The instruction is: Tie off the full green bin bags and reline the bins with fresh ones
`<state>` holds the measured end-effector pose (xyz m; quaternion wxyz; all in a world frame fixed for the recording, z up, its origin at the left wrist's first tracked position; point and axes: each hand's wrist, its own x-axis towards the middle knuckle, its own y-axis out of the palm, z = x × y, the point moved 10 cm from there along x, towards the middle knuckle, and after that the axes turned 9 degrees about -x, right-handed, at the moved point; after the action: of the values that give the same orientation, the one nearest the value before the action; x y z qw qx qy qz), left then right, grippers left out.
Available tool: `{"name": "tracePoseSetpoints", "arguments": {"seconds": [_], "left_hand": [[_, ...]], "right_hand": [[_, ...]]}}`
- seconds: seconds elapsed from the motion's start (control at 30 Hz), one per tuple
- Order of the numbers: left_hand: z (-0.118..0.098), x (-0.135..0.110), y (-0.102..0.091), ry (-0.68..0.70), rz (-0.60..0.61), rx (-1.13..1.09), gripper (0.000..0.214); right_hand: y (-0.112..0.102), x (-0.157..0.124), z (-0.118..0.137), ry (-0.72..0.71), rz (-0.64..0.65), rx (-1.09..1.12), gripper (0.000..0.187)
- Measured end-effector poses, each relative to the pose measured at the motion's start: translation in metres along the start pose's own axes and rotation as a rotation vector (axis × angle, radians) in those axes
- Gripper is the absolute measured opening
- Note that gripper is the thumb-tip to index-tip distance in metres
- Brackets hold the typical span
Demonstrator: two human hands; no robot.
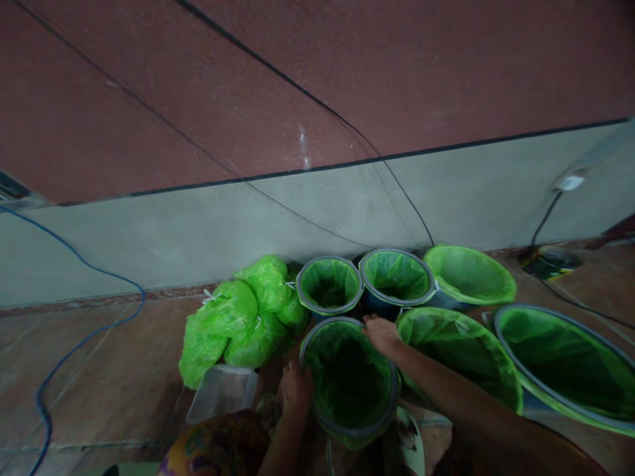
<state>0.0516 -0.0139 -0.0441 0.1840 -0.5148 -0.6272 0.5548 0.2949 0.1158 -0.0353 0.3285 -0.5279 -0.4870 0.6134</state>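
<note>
Directly in front of me stands a bucket (pixel 350 430) with a grey ring around its mouth and a green mesh-like liner (pixel 367 383) inside, folded over the rim. My left hand (pixel 296 389) is closed at its left rim, fingers partly hidden. Across the mouth, my right hand (pixel 381 334) is closed on the far right part of the rim. Two smaller lined buckets stand just beyond, one on the left (pixel 330 311) and one on the right (pixel 397 299). The inside of the near bucket is dark.
Tied green bags (pixel 223 314) are heaped on the left beside a clear plastic container (pixel 223 393). More green-lined buckets (pixel 570 330) stand to the right. A blue hose (pixel 89 337) crosses the tiled floor (pixel 124 396). Cables hang down the wall (pixel 173 244); a tin (pixel 551 261) stands at far right.
</note>
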Motion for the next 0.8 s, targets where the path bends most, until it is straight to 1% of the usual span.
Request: {"name": "tracePoseSetpoints", "arguments": {"seconds": [0.1, 0.2, 0.27, 0.3, 0.37, 0.47, 0.53, 0.57, 0.63, 0.7, 0.8], "left_hand": [[-0.002, 0.004, -0.013, 0.016, -0.118, -0.022, 0.038], [-0.017, 0.013, -0.029, 0.098, -0.217, -0.038, 0.037], [-0.039, 0.023, -0.04, 0.189, -0.264, -0.054, 0.037], [-0.053, 0.029, -0.043, 0.248, -0.273, -0.06, 0.037], [-0.088, 0.044, -0.045, 0.38, -0.249, -0.058, 0.034], [-0.142, 0.068, -0.035, 0.531, -0.163, -0.028, 0.033], [-0.172, 0.084, -0.022, 0.596, -0.086, 0.014, 0.036], [-0.184, 0.091, -0.012, 0.616, -0.03, 0.053, 0.037], [-0.201, 0.103, 0.011, 0.633, 0.103, 0.149, 0.034], [-0.211, 0.111, 0.029, 0.635, 0.214, 0.224, 0.03], [-0.22, 0.117, 0.042, 0.657, 0.283, 0.264, 0.027]], "right_hand": [[-0.011, 0.007, -0.006, 0.004, -0.043, 0.036, 0.029], [-0.019, 0.017, -0.021, 0.027, -0.069, 0.046, 0.027], [-0.026, 0.026, -0.036, 0.065, -0.11, 0.04, 0.027], [-0.03, 0.031, -0.044, 0.089, -0.136, 0.035, 0.027], [-0.036, 0.043, -0.058, 0.128, -0.181, 0.02, 0.025], [-0.037, 0.066, -0.072, 0.147, -0.168, -0.001, 0.025], [-0.033, 0.081, -0.078, 0.139, -0.124, -0.006, 0.027], [-0.031, 0.088, -0.081, 0.137, -0.103, -0.007, 0.027], [-0.027, 0.099, -0.085, 0.127, -0.071, -0.007, 0.026], [-0.023, 0.106, -0.089, 0.103, -0.044, -0.005, 0.026], [-0.02, 0.111, -0.087, 0.032, -0.01, -0.006, 0.025]]}}
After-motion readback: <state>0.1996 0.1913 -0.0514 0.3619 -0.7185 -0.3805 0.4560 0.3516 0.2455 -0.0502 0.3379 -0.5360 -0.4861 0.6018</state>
